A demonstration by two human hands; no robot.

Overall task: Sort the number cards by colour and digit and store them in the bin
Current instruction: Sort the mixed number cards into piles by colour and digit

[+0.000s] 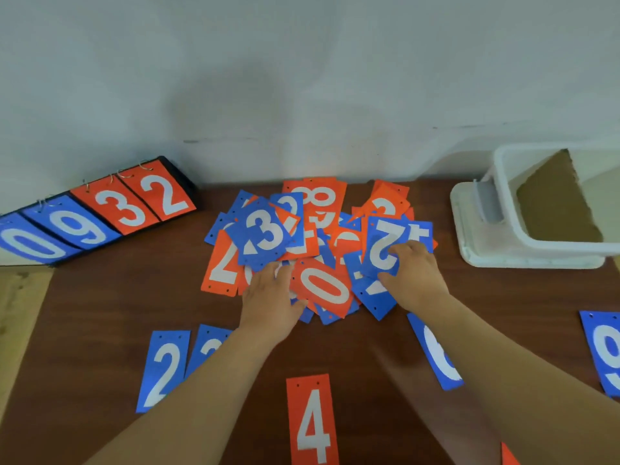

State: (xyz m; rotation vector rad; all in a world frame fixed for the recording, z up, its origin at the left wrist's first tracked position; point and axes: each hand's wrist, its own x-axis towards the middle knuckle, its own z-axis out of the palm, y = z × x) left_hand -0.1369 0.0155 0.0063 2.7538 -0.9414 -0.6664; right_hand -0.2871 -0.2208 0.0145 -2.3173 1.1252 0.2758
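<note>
Watching from beside the table (100, 297), I see the right hand (414, 275) pinch the near end of the blue 2 card (382, 241) atop the heap (318, 199) mid-frame, its long axis running up-frame from the fingers (407, 251), the left hand (270, 297) lying flat further left, the bin (536, 241) upper right.

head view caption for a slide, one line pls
Left hand rests on a pile of blue and orange number cards, right hand grips a blue 2; white bin at right.
</note>
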